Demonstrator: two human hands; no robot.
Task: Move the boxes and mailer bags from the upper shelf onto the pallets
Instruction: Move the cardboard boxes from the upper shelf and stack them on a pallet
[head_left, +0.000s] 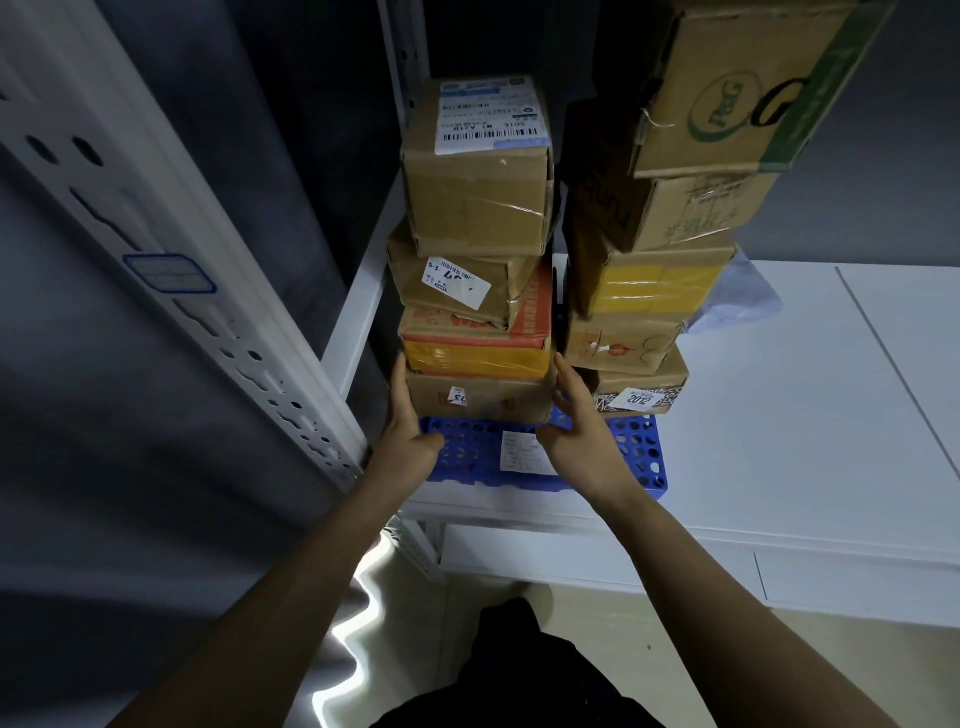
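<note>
A taped cardboard box (478, 397) sits on the perforated blue plastic pallet (636, 447). The left hand (410, 421) and right hand (576, 431) flank the box, fingers straight along its sides.

The lowest right-hand box (667, 375) carries a sticker (639, 399) reading "2012"; the left stack's second box (410, 265) has a label (456, 283) beginning "5-3-".

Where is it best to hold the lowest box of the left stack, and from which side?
Probably its left and right faces, reached from the front: three boxes sit on the lowest box and the blue pallet lies beneath, so top and bottom are blocked.
</note>
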